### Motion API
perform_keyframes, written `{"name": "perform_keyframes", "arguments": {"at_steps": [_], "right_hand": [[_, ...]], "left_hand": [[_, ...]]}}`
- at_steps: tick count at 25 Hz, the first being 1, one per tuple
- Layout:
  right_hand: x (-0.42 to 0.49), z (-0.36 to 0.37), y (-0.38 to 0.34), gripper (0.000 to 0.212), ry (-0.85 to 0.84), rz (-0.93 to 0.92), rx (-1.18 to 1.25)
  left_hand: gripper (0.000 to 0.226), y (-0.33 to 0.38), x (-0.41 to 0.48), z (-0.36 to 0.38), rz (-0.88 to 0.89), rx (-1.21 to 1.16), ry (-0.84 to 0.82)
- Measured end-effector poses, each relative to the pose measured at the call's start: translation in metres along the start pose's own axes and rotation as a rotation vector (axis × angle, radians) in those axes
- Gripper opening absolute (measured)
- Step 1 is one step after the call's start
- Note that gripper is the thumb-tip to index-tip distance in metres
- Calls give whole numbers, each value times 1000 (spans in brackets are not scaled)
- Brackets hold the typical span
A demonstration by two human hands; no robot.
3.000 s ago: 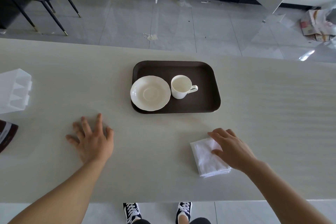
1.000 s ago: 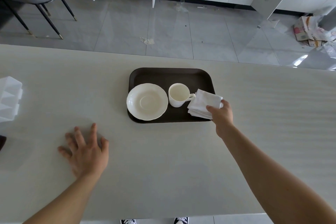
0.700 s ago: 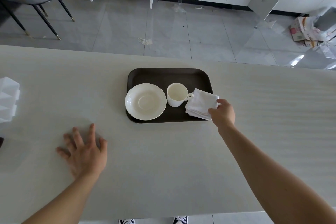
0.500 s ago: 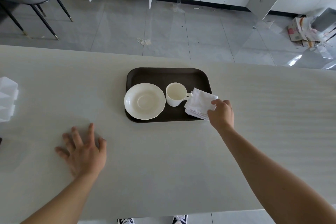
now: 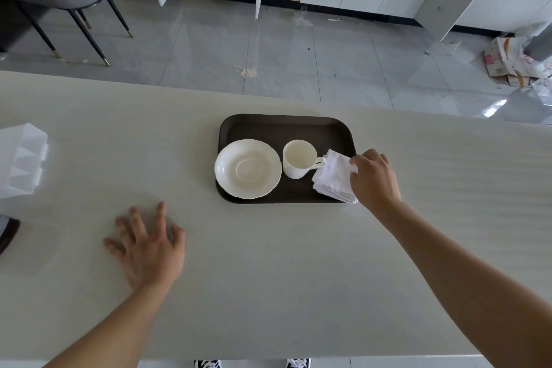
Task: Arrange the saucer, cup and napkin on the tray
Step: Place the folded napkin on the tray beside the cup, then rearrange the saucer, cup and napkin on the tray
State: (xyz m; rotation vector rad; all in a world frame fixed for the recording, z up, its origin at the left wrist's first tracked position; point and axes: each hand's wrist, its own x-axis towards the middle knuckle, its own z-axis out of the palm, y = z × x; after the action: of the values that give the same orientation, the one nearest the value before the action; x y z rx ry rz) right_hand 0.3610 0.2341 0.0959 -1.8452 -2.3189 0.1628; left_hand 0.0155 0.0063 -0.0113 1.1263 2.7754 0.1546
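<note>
Napkin (image 5: 334,176) shifted onto tray (image 5: 286,128) right end, beside cup (image 5: 299,159) | saucer (image 5: 248,169) left | right hand (image 5: 375,181) fingers on napkin, grip unclear | left hand (image 5: 149,246) flat, spread on bench (image 5: 268,278)

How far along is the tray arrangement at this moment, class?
Done: saucer and cup sit side by side on the tray. In hand: the right hand rests on the napkin at the tray's right end. Left: letting go. The left hand lies flat on the table.
</note>
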Motion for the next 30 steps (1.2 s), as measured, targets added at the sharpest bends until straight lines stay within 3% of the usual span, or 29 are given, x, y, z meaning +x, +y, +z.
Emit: {"name": "perform_keyframes", "arguments": {"at_steps": [6,13,21,30], "right_hand": [[54,-30,-40,20,90,-279,13],[91,5,-123,24,-147,-579,-110],[111,40,-158,30,-415,-597,-296],[129,53,-162,23,-517,-446,-147]], "left_hand": [[61,-1,-1,-1,-12,-9,-2],[65,1,-1,-7,-26,-58,17],[64,-1,1,-1,-16,-47,68],[63,-2,2,2,-13,-28,105]]}}
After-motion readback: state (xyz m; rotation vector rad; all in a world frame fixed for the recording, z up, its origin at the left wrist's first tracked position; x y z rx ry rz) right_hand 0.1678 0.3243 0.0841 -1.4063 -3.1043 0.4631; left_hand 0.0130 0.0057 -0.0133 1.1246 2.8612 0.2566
